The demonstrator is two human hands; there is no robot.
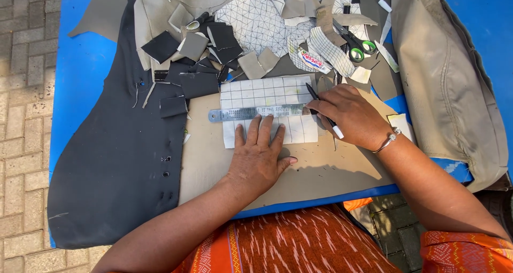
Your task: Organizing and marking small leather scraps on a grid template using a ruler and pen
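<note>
The left hand lies flat, fingers spread, pressing a white gridded sheet just below the steel ruler that crosses it. At three o'clock of the ruler, the right hand is curled around a black pen, tip at the ruler's end. Bare tan card lies open at six o'clock; fabric scraps and green-handled scissors crowd twelve o'clock.
</note>
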